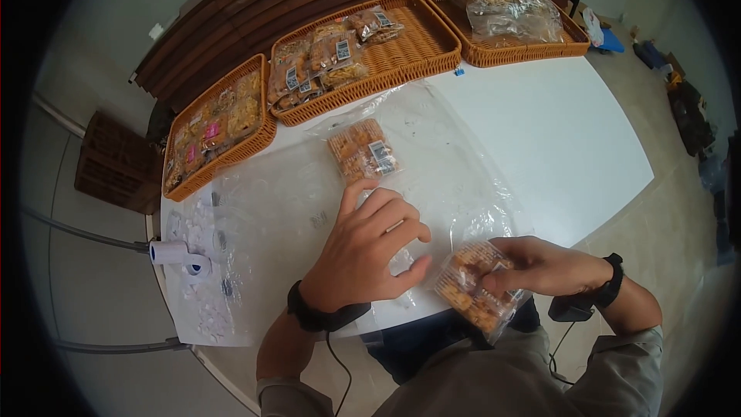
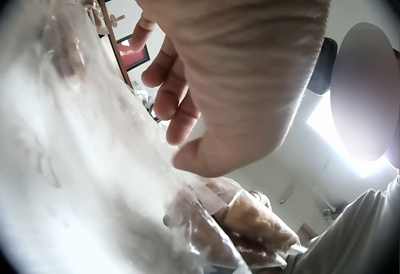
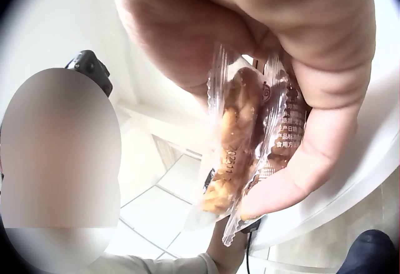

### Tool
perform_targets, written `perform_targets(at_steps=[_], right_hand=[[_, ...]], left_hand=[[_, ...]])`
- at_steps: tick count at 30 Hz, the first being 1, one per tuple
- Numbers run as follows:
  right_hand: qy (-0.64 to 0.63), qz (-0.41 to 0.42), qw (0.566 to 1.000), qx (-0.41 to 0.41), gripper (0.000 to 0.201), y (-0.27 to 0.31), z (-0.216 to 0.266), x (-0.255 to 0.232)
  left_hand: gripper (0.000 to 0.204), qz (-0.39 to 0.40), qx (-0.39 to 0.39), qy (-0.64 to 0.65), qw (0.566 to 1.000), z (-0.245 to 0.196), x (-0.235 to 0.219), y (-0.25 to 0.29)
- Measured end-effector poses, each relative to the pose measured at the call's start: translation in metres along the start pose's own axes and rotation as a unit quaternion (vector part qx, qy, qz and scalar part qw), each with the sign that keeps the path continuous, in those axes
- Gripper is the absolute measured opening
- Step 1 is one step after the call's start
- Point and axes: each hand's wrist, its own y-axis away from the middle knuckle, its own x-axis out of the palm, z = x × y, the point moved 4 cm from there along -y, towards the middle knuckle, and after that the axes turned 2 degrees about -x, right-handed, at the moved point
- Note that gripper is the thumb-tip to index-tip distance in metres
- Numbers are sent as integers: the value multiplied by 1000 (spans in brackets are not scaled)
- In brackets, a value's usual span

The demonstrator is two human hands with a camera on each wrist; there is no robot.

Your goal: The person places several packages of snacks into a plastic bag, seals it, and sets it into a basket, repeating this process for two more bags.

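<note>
My right hand (image 1: 544, 266) grips clear packets of golden-brown snacks (image 1: 472, 289) near the table's front edge, thumb on top. In the right wrist view, two packets (image 3: 234, 143) lie face to face between the thumb and fingers, with printed text on the film. My left hand (image 1: 370, 243) is over the middle of the table, fingers spread and loosely bent, holding nothing. Just beyond its fingertips lies a block of similar snack packets (image 1: 363, 150) with a white barcode label. Both rest on a large clear plastic bag (image 1: 285, 201) spread flat over the white table.
Along the back stand wicker baskets: the left (image 1: 266, 135) and middle (image 1: 432, 66) ones hold bagged snacks, and the right (image 1: 525, 52) holds a large clear bag of packets (image 1: 505, 4). White label rolls (image 1: 170, 252) sit at the left edge. The table (image 1: 575, 162) has a rounded right edge.
</note>
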Motion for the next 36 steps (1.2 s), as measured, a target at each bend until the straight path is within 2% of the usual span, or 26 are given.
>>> perform_targets(at_steps=[3, 9, 15, 18, 22, 26, 27, 30, 31, 34, 36], right_hand=[[-1, 51, 998, -31, 71, -9, 0, 4], [73, 37, 996, 22, 89, 7, -3, -12], [20, -16, 999, -36, 87, 16, -2, -15], [30, 89, 996, -10, 86, 21, -7, -15], [5, 113, 994, -3, 84, 28, -13, -10], [21, 90, 995, 23, 79, 19, -7, -6], [48, 85, 995, -4, 81, 15, -13, -8], [38, 26, 999, 17, 86, 7, -11, -9], [11, -1, 1000, 0, 91, 6, -6, -7], [-28, -2, 999, -28, 92, -4, -5, -7], [-7, 41, 998, -36, 92, -9, 1, -7]], left_hand=[[39, -1, -8, 36, 999, -2, -4, -1], [48, 30, -16, 71, 997, -4, -5, -2], [50, 63, -10, 75, 995, -4, 2, -1], [47, 65, -14, 64, 996, -1, 5, 0], [44, 57, -13, 40, 998, 4, 9, 3], [44, 58, -23, 67, 996, 1, 6, 1], [45, 54, -21, 67, 996, 0, 7, 1], [48, 49, -18, 61, 997, 0, 7, 2], [49, 48, -19, 58, 997, 1, 7, 2], [52, 61, -21, 51, 997, 3, 8, 2], [53, 60, -29, 63, 996, 2, 7, 2]])
